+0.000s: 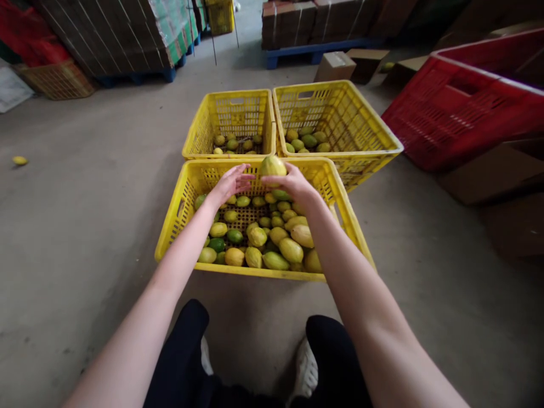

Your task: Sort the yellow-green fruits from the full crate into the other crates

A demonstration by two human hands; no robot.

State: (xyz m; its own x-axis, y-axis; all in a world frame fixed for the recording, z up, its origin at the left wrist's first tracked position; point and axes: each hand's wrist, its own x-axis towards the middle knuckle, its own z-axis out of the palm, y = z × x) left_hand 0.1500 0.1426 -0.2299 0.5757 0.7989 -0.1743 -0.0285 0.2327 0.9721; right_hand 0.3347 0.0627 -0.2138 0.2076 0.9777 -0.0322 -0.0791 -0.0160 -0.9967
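A yellow-green lemon [272, 166] is in my right hand [291, 181], held above the far rim of the front yellow crate [259, 273]. My left hand [233, 184] is beside it with fingers apart and nothing in them, over the crate's far left part. Many lemons lie in this crate, green to yellow; a larger pale one [291, 250] is among those heaped on the right. Part of the crate's dark slatted floor shows at the middle left. My forearms hide some of the fruit along both sides.
Behind stand two more yellow crates, the left one [195, 122] and the right one [374, 127], each with several lemons at the bottom. A red crate [450, 96] stands at the right near cardboard boxes [335, 66]. One lemon [19, 161] lies on the floor at left.
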